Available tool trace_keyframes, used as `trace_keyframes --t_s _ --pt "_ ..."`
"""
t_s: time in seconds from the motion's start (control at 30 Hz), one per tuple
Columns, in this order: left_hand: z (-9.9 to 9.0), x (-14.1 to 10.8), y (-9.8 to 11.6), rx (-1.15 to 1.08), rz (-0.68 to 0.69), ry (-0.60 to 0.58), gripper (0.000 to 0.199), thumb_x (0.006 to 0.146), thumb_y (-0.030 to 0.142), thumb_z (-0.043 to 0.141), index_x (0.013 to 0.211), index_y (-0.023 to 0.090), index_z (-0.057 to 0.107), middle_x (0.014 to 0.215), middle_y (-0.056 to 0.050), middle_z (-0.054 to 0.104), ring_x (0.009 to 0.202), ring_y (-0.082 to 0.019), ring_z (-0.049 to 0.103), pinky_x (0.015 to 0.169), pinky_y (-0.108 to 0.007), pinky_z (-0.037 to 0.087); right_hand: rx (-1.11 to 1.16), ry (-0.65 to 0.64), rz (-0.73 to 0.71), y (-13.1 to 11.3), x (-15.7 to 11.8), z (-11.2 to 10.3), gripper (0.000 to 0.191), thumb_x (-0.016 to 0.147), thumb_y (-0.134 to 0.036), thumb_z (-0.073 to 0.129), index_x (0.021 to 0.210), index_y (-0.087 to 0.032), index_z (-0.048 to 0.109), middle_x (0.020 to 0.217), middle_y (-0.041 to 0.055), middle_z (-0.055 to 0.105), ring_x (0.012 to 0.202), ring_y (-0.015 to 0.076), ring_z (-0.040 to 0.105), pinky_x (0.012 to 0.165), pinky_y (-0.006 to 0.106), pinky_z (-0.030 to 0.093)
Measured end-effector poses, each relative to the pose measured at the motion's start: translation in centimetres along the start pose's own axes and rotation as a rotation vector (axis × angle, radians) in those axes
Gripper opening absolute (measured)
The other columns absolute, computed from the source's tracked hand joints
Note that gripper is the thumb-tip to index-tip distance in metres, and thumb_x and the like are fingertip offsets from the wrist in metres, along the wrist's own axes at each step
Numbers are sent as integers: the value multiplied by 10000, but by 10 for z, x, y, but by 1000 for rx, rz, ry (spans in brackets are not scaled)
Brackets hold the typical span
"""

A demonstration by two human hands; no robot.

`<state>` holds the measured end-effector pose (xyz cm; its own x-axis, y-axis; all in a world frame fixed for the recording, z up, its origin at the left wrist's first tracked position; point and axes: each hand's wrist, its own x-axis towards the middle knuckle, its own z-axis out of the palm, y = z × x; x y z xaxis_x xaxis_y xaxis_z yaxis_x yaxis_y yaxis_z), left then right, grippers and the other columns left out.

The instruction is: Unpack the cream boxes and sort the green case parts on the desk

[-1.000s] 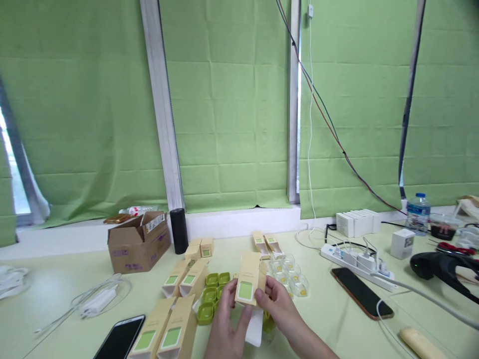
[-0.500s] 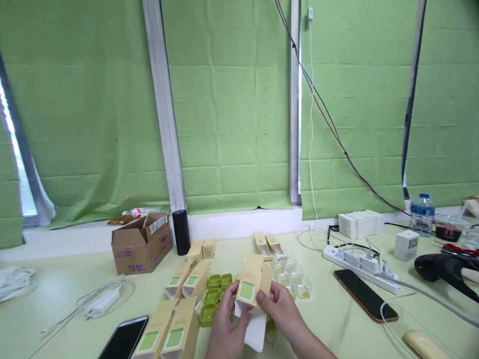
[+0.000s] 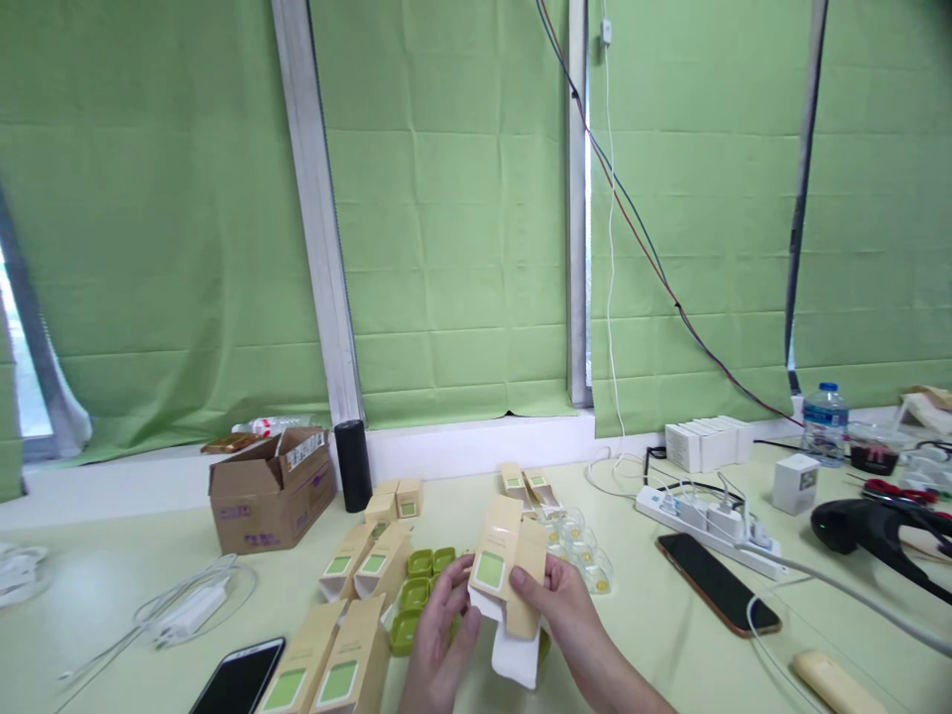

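Observation:
A small beige cardboard box [image 3: 497, 540] with a green square on its face is held up between my two hands, its white-lined flaps hanging loose below. My left hand [image 3: 444, 635] supports the box's left side with curled fingers. The thumb of my right hand [image 3: 569, 620] presses on a beige side flap [image 3: 530, 580]. Left of my hands lie several green square containers [image 3: 406, 632], partly hidden by my left hand. Clear plastic cups with yellow centres [image 3: 587, 550] sit beyond my right hand. More beige boxes [image 3: 349, 654] with opened ends stand at the left.
A brown carton [image 3: 272, 496] and a black cylinder [image 3: 352, 466] stand at the back left. Phones lie on both sides, a black one [image 3: 718, 583] at the right. A power strip [image 3: 706, 526] with cables runs behind it, near a water bottle [image 3: 825, 424].
The side flap under my right thumb has swung further down and out, facing me more fully. The whole view has shifted slightly.

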<state>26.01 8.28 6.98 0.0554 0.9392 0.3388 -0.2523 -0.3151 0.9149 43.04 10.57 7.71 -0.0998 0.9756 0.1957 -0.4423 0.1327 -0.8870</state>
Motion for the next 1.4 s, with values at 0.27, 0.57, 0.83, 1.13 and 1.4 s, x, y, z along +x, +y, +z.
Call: trace_keyframes --t_s 0.27,0.57,0.83,1.13,1.4 --pt "-3 5 0 199 -50 126 571 830 687 705 1147 212 697 1066 -133 806 1105 -341 735 1023 -454 548 87 127 23 -5 2 -11 543 587 -470 985 965 -127 800 942 171 846 838 368 810 788 468 648" --pt "-15 13 -13 268 -24 14 603 826 674 715 1175 182 717 1120 -162 788 1045 -330 741 927 -427 592 -11 146 -52 1 4 -1 607 570 -572 966 952 -138 783 945 163 846 840 356 803 763 446 637" --pt "-12 9 -10 435 99 43 401 873 538 732 1090 201 730 1033 -103 774 925 -277 724 823 -381 608 -309 68 -193 6 -7 8 410 749 -491 844 985 -164 771 947 137 821 887 335 758 767 432 619" --pt "-25 2 45 1152 1254 164 347 871 -35 651 1003 255 788 1014 -81 737 1016 -256 546 907 -419 451 -680 171 -589 14 -4 -9 616 741 -295 753 1342 -259 616 1296 121 638 1261 341 603 1067 449 487" --pt "-21 -4 47 1245 1329 184 320 811 -13 761 1007 239 795 912 -90 752 921 -263 549 858 -441 431 -770 271 -559 30 7 -27 558 725 -235 742 1273 -259 637 1115 73 693 1100 317 663 923 397 515"
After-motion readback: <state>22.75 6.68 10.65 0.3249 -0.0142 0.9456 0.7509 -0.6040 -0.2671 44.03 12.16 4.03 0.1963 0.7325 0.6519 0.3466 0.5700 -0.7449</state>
